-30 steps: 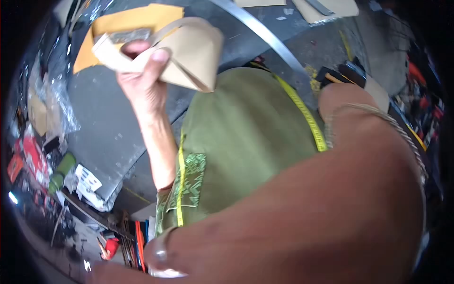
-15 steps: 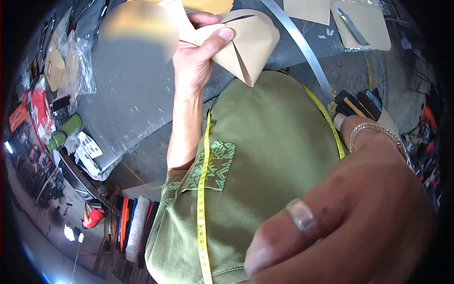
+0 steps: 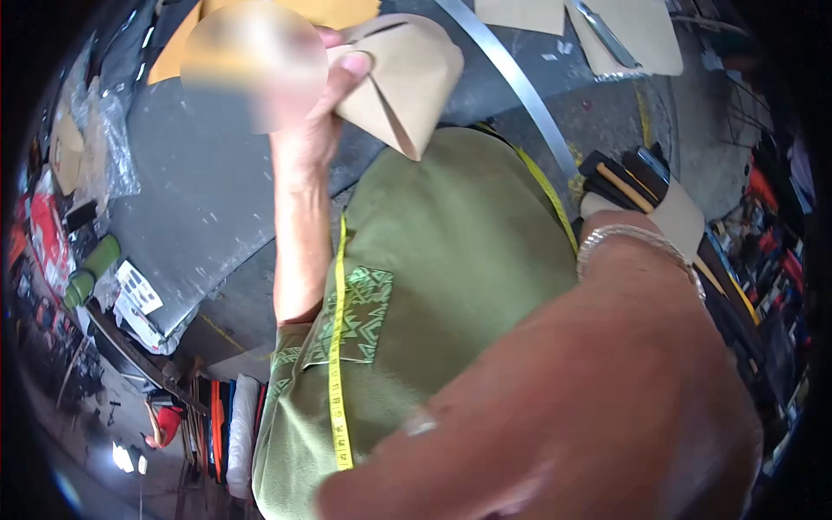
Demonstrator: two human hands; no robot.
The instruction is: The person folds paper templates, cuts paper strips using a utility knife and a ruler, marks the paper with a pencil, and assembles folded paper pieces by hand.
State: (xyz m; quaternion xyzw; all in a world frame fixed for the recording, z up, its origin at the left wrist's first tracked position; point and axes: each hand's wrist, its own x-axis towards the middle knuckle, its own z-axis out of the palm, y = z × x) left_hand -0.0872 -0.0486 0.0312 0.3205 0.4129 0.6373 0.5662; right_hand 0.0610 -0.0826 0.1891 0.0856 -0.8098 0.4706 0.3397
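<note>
A tan paper pattern piece (image 3: 403, 82), folded into a cone-like shape with dark slits, is gripped between the thumb and fingers of my left hand (image 3: 316, 113). Part of that hand is blurred. Its pointed end hangs just in front of my green shirt (image 3: 451, 234). My right hand (image 3: 563, 399), with a chain bracelet and a ring, looms large and smeared close to the camera. Its fingers cannot be made out clearly. A yellow measuring tape (image 3: 339, 381) hangs down both sides of my shirt.
On the dark worktable (image 3: 199, 199) lie a long metal ruler (image 3: 511, 78) and a cutter knife (image 3: 607, 35) on tan paper (image 3: 659, 43). Hand tools (image 3: 626, 182) sit at the right. A green bottle (image 3: 91, 270) stands left; a person in red (image 3: 166, 425) is beyond.
The view has shifted, so the table and shirt appear further left. My right hand has swung left and nearer the camera. My left hand keeps its hold on the paper pattern piece.
</note>
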